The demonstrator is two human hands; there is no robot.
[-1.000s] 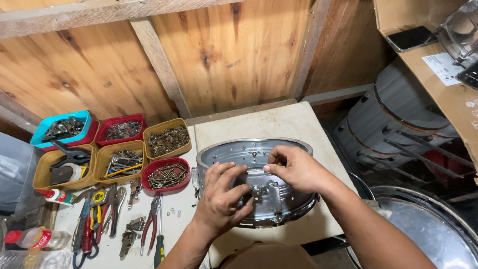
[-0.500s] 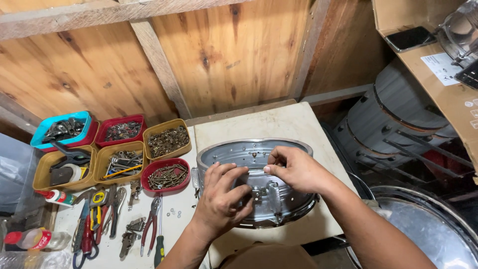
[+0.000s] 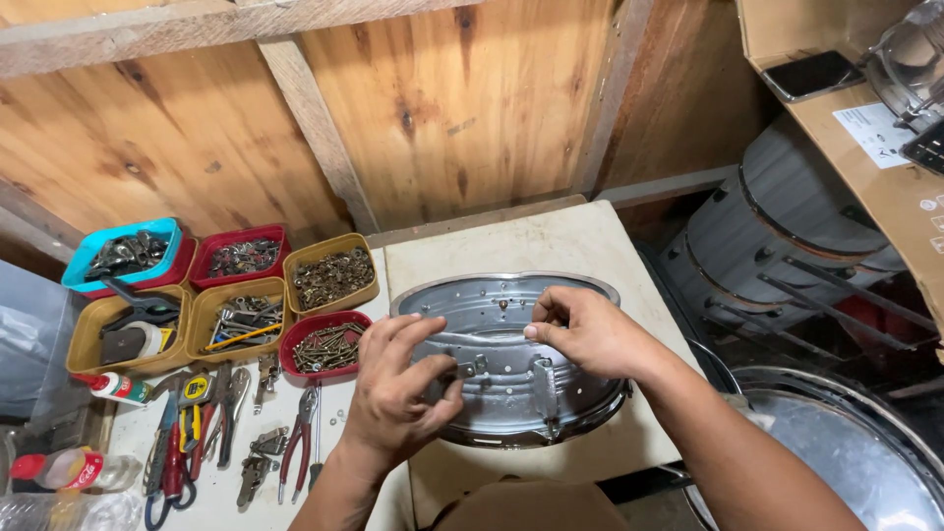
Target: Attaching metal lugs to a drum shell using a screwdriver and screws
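Hands meet on a grey metal drum shell (image 3: 511, 344) lying on the surface (image 3: 511, 241): left hand (image 3: 398, 393) pinches a small fitting (image 3: 467, 370), right hand (image 3: 590, 329) grips the rim.

Silver-grey metal shell (image 3: 511, 344) on a cream tabletop (image 3: 551, 246).
Left of frame: one turquoise tray (image 3: 123, 256), two red trays (image 3: 241, 258), mustard-yellow trays (image 3: 332, 275); red-handled pliers (image 3: 295, 447); warm brown plank wall (image 3: 442, 98).

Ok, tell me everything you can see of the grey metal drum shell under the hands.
The drum shell is a shallow ring of silvery-grey metal lying flat, open side up, on a pale square board. Its inner wall shows small holes; metal lugs sit on the near outer wall, and a rim runs along its lower edge. The left hand pinches a fitting at the near wall; the right hand grips the upper edge.
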